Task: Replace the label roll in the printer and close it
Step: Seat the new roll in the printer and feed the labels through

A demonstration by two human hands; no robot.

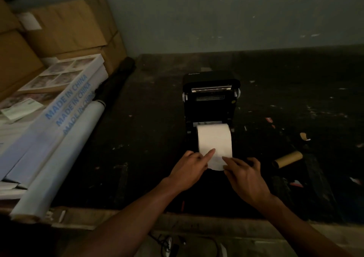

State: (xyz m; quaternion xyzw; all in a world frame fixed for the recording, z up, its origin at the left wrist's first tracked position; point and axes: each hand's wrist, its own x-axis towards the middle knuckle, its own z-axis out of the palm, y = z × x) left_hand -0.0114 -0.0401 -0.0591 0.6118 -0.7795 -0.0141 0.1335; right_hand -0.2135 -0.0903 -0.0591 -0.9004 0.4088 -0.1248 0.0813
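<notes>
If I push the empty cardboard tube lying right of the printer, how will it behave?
The cardboard tube would probably roll, since it is round and lies on its side on the flat dark table. It is likely light, being a bare hollow core. It looks fairly stiff, though squeezing might dent it.

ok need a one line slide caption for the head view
Both hands, left hand and right hand, smooth the label roll's loose end in the open printer; empty cardboard core lies aside.

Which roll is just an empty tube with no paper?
The brown cardboard tube lying on the table, right of the printer. The white roll inside the printer has paper.
</notes>
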